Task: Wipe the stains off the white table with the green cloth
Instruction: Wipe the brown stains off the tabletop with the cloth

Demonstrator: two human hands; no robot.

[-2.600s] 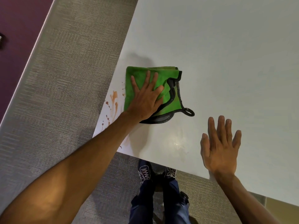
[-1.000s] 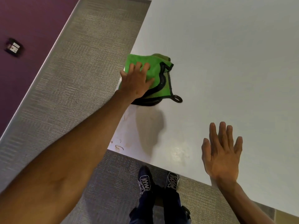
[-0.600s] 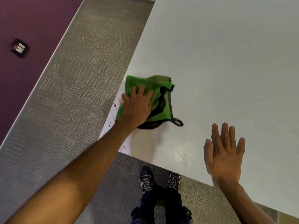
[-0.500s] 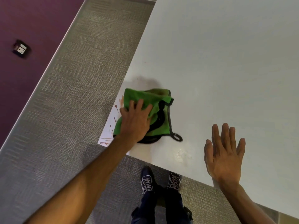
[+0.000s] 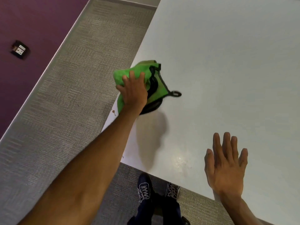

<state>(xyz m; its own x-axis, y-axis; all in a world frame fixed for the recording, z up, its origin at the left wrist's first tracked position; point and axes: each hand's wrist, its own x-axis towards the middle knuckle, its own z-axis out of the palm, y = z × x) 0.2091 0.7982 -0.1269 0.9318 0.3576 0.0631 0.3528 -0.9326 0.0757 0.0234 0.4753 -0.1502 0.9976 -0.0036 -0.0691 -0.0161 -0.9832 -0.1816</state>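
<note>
While left hand (image 5: pixel 134 93) presses flat-fingered on green cloth (image 5: pixel 139 69) at white table (image 5: pixel 227 62) left edge, right hand (image 5: pixel 225 166) rests spread. Mid-wipe; brown stain (image 5: pixel 114 112) just nearer, so next stroke should pull back over it.

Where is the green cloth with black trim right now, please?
Head view: the green cloth sits on the white table's left edge, slightly overhanging it, under the left hand, beside a brown stain.

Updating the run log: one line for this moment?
wiping | left hand: presses green cloth at white table edge | right hand: flat on table | brown stain: visible
</note>
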